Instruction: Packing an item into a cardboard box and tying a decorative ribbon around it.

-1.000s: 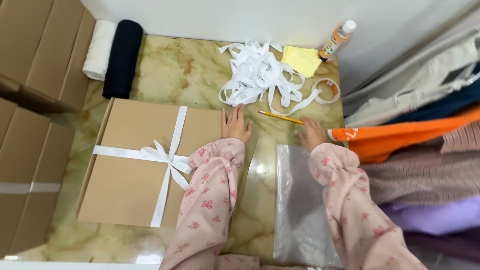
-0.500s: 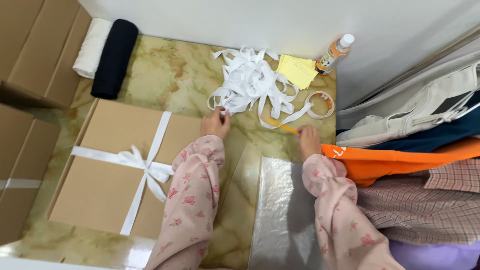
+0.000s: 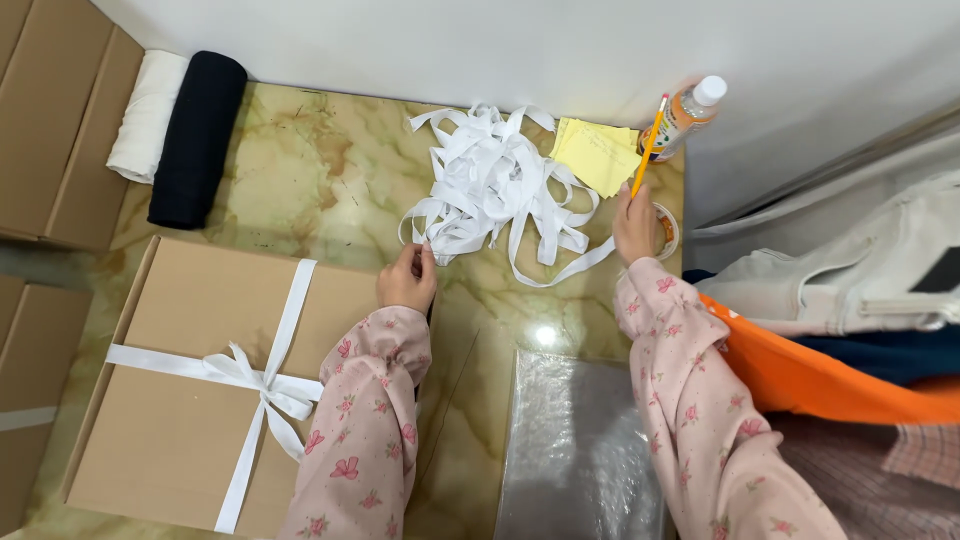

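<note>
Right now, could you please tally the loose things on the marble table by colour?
White: 1, tangled white ribbon pile, touched by the left hand
Yellow: 2, yellow paper notes; yellow pencil in the right hand
Brown: 1, ribbon-tied cardboard box
Clear: 1, clear plastic bag
Total: 5

one tied box [image 3: 200, 400], two fabric rolls [image 3: 175, 130], one pencil [image 3: 648, 148], one bottle [image 3: 685, 112]

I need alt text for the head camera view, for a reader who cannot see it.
The right hand lifts a yellow pencil while the left hand touches a heap of white ribbon on a marble table. A ribbon-tied cardboard box lies left.
</note>
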